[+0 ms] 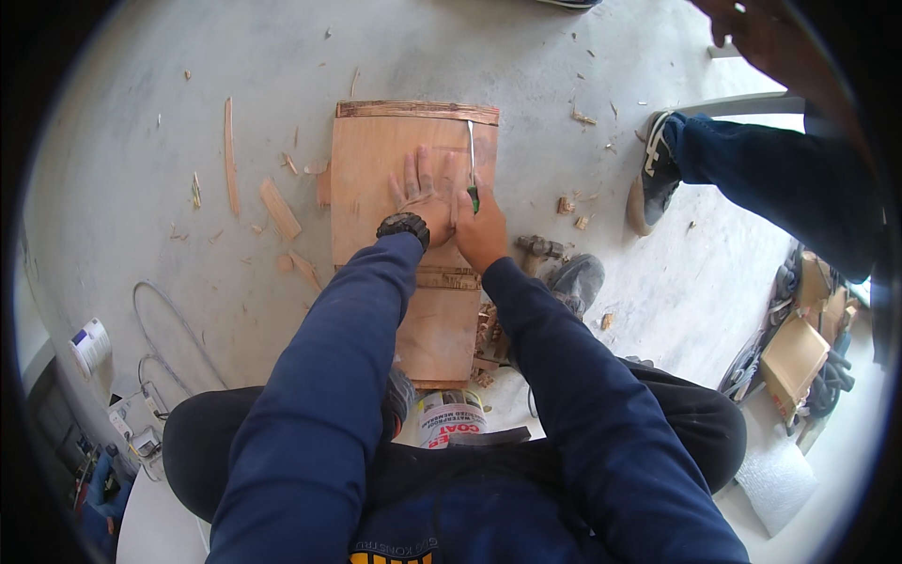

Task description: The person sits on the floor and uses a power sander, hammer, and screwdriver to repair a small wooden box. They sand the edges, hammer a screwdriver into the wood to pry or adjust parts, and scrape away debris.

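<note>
You're in a makeshift workshop or on a building site; which one is unclear. Shavings [280, 209] litter the bare floor [122, 235] around your board [366, 179], with a hammer [539, 246] just right of it, a bucket [449, 420] at its near end.

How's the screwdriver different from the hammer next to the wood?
The screwdriver has a long, thin, shiny shaft, but the hammer has a chunky, dark head. The screwdriver is being held over the wooden panel, while the hammer lies loose beside it. The screwdriver's shaft points away from the person; the hammer's head sits crosswise. Both are hand tools.
</note>
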The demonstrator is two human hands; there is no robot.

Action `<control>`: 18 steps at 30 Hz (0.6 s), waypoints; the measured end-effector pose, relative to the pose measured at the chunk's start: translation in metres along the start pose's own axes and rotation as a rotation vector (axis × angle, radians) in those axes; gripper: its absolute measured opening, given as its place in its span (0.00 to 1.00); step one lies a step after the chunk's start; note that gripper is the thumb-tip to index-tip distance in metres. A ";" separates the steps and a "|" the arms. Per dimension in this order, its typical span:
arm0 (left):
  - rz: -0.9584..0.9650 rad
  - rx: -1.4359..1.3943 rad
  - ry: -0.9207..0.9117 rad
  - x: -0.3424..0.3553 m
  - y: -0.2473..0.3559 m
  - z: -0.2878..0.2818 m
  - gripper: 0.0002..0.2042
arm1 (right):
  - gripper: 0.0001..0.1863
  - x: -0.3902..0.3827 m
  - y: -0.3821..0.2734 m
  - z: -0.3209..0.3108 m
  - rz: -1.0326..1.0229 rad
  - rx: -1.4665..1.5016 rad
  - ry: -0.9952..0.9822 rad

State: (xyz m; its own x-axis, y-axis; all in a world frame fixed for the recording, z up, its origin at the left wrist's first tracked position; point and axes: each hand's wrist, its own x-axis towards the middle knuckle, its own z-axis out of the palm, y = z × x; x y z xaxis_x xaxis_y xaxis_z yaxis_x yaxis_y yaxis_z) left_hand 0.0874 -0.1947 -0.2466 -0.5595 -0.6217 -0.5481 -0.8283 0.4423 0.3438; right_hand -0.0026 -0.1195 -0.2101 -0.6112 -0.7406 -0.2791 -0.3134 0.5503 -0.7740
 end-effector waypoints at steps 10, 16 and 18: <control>-0.018 -0.026 -0.112 -0.007 0.006 -0.019 0.63 | 0.24 0.042 -0.043 -0.069 -0.001 -0.638 -0.352; -0.011 0.025 -0.093 -0.004 0.004 -0.013 0.61 | 0.25 0.031 -0.026 -0.039 0.222 0.122 -0.302; -0.014 0.033 -0.082 -0.002 0.002 -0.008 0.59 | 0.25 0.018 -0.012 -0.026 0.370 0.507 -0.287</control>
State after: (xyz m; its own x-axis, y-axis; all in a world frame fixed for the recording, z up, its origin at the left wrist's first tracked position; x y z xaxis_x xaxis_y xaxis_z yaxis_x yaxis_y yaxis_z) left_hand 0.0869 -0.1977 -0.2393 -0.5422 -0.5740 -0.6136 -0.8341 0.4558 0.3107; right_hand -0.0287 -0.1293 -0.1909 -0.3742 -0.6503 -0.6611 0.2995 0.5900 -0.7498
